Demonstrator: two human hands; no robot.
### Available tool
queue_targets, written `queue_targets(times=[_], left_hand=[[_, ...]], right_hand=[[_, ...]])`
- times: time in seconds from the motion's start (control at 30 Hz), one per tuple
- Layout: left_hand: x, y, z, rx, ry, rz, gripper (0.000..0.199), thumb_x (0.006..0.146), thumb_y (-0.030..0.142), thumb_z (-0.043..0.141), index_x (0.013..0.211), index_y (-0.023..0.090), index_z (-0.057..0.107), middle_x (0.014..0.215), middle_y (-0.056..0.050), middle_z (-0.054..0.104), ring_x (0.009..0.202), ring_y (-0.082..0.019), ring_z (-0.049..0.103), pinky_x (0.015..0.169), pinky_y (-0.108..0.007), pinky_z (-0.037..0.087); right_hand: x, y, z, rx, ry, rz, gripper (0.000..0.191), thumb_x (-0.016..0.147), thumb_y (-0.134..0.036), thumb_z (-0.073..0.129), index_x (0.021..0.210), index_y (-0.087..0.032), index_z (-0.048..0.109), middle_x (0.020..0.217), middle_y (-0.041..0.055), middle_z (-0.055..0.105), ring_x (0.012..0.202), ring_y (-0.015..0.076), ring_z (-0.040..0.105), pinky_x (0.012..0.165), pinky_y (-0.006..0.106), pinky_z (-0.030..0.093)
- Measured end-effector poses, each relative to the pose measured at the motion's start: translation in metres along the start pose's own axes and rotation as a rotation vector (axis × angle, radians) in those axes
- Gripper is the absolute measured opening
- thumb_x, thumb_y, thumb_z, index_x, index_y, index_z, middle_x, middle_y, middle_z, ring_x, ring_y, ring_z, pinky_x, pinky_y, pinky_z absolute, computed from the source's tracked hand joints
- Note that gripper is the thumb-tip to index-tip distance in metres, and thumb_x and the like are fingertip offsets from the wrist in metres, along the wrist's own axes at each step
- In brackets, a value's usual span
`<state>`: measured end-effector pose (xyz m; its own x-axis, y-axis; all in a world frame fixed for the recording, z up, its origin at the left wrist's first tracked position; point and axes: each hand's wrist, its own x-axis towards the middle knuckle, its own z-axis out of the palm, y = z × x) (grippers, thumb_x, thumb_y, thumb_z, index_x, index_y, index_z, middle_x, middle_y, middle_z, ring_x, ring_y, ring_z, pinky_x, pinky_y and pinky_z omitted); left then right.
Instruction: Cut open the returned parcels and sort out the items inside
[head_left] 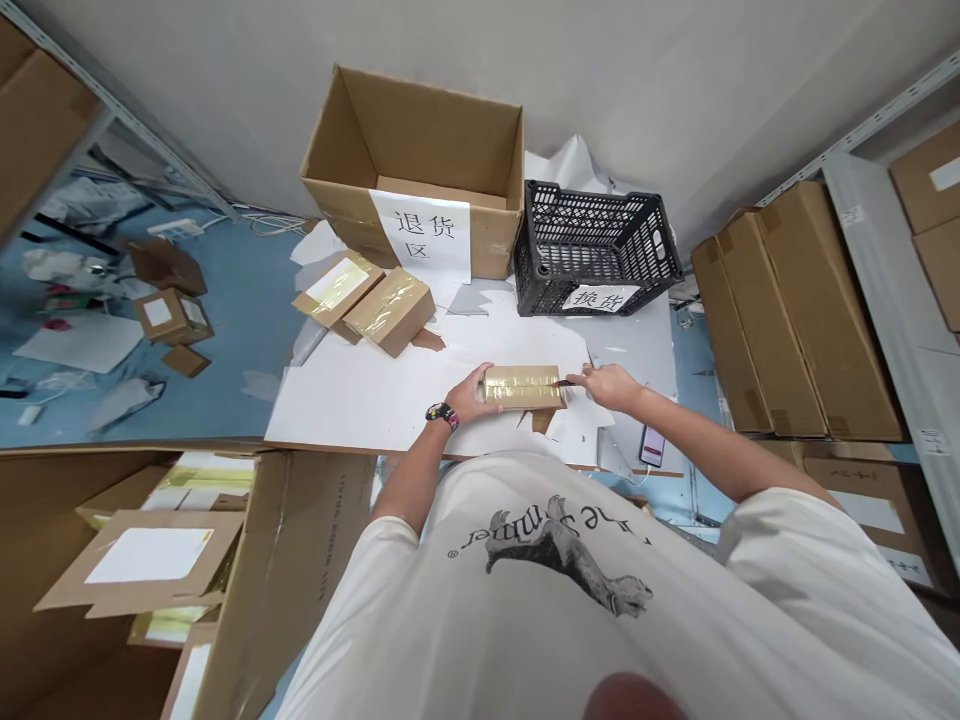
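A small cardboard box [523, 388] with shiny yellowish tape along its top lies near the front edge of the white-covered table [360, 390]. My left hand [470, 396] grips the box's left end, fingers and thumb on either side of it. In my right hand [609, 386] is a dark, thin cutter [565, 383], its tip touching the tape at the box's right end. Torn brown cardboard [541, 420] lies just in front of the box.
Behind stand a large open carton [491, 240] and a black plastic crate [600, 270], both with paper signs. Two taped boxes [394, 308] sit at the table's left. A phone [652, 446] rests at the right front edge. A big carton [292, 580] of packages is lower left.
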<state>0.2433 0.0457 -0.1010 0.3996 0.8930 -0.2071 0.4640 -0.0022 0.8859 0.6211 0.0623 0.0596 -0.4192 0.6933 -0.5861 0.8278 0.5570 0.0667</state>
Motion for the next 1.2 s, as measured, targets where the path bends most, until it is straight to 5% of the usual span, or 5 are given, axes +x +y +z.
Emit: queue_targets(times=[0.53,0.73,0.83,1.0,1.2], left_hand=[[0.003,0.004,-0.009,0.081,-0.047,0.026,0.115,0.069,0.053,0.098,0.169,0.028,0.047,0.153,-0.012,0.07,0.136,-0.04,0.07,0.116,-0.051,0.057],[0.011,-0.007,-0.02,0.134,-0.076,0.054,0.118,0.068,0.059,0.097,0.17,0.028,0.045,0.149,-0.013,0.07,0.14,-0.04,0.066,0.119,-0.055,0.055],[0.021,0.0,-0.022,0.262,-0.08,0.083,0.122,0.062,0.057,0.1,0.17,0.03,0.051,0.164,-0.017,0.063,0.157,-0.049,0.052,0.131,-0.066,0.042],[0.045,0.042,0.008,0.457,-0.069,0.179,0.108,0.077,0.051,0.094,0.175,0.038,0.052,0.184,-0.015,0.043,0.173,-0.056,0.024,0.136,-0.083,0.002],[0.057,0.065,0.047,0.472,-0.109,0.116,0.082,0.093,0.053,0.081,0.171,0.041,0.058,0.155,-0.015,0.07,0.15,-0.047,0.057,0.139,-0.078,0.008]], right_hand=[[-0.045,0.034,0.061,0.099,0.063,0.128,0.073,0.106,-0.007,0.043,0.173,-0.033,0.055,0.126,0.0163,0.078,0.104,0.029,0.072,0.093,0.039,0.048],[-0.081,0.038,0.111,0.242,0.083,0.272,0.073,0.103,-0.007,0.049,0.17,-0.032,0.06,0.127,0.0172,0.077,0.107,0.0298,0.073,0.095,0.038,0.052],[-0.102,0.032,0.143,0.403,0.148,0.407,0.071,0.106,-0.015,0.049,0.175,-0.033,0.054,0.128,0.0128,0.077,0.109,0.0288,0.074,0.095,0.037,0.056],[-0.1,-0.001,0.174,0.807,0.489,0.534,0.068,0.115,-0.034,0.036,0.183,-0.027,0.038,0.146,0.0141,0.074,0.135,0.0323,0.068,0.112,0.047,0.058],[-0.07,-0.047,0.172,0.926,0.522,0.418,0.063,0.119,-0.036,0.03,0.177,-0.029,0.052,0.124,0.0111,0.073,0.116,0.0302,0.07,0.109,0.045,0.059]])
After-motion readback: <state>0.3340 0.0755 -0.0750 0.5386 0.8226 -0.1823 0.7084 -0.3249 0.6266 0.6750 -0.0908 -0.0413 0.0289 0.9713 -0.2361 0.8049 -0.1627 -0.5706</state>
